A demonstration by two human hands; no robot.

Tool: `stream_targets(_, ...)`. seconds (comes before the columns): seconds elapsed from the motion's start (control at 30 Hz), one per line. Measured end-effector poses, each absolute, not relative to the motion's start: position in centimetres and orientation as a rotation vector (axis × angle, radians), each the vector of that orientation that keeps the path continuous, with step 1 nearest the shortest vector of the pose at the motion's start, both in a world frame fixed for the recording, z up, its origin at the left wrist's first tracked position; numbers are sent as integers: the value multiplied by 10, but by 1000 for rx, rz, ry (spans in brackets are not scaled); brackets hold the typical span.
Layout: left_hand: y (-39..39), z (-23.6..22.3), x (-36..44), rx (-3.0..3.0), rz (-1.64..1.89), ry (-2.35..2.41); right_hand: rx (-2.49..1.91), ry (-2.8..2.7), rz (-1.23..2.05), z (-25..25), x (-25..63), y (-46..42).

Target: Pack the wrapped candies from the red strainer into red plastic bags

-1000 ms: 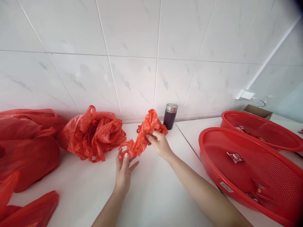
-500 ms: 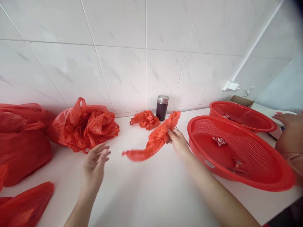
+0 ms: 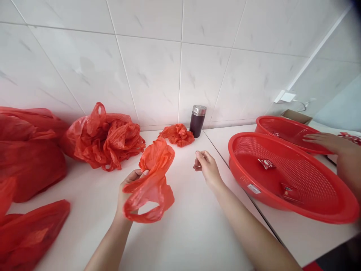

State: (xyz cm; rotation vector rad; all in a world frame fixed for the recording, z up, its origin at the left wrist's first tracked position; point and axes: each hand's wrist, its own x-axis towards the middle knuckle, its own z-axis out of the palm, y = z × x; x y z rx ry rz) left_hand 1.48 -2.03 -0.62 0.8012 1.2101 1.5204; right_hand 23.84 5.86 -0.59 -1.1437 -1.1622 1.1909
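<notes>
My left hand [image 3: 127,194] grips a thin red plastic bag [image 3: 152,180] above the white counter [image 3: 183,226]; the bag hangs crumpled with a handle loop drooping below. My right hand [image 3: 205,165] hovers a little to the right of the bag, fingers loosely curled, nothing seen in it. A small crumpled red bag [image 3: 177,134] lies near the wall beyond both hands. A bigger heap of red bags [image 3: 104,137] sits to the left of it.
A dark flask with a silver cap [image 3: 197,120] stands at the tiled wall. Two red mesh baskets [image 3: 293,210] [image 3: 282,124] with small packets lie at right; another person's hand [image 3: 328,141] rests over the far one. Full red bags [image 3: 28,158] crowd the left edge.
The red bag passed from my right hand into my left hand and now hangs there. My right hand let go and drew slightly away. The other person's hand reached over the far basket.
</notes>
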Motion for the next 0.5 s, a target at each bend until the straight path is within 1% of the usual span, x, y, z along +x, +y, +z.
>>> stream_targets(0.07,-22,-7,17,851,1527,1330,-1105,-1278,1207,-3,229,43)
stream_targets(0.17,-27,-9,26,1097,1491,1572,-1052,-1533,1285,-2,211,18)
stream_targets(0.23,-27,-10,29,1185,1478,1556,-1040,-1644,1364,-5,206,13)
stream_targets(0.3,-23,-11,26,1049,1538,1373,-1019,-1578,1484,-10,211,21)
stream_targets(0.37,-16,-13,15,777,1642,1178,-1004,-1359,1542,-13,226,37)
stream_targets(0.43,-8,-16,2,506,1755,1051,-1006,-1142,1497,-13,243,53)
stream_targets(0.5,-2,-19,-9,367,1830,1015,-1024,-1036,1408,-10,255,62)
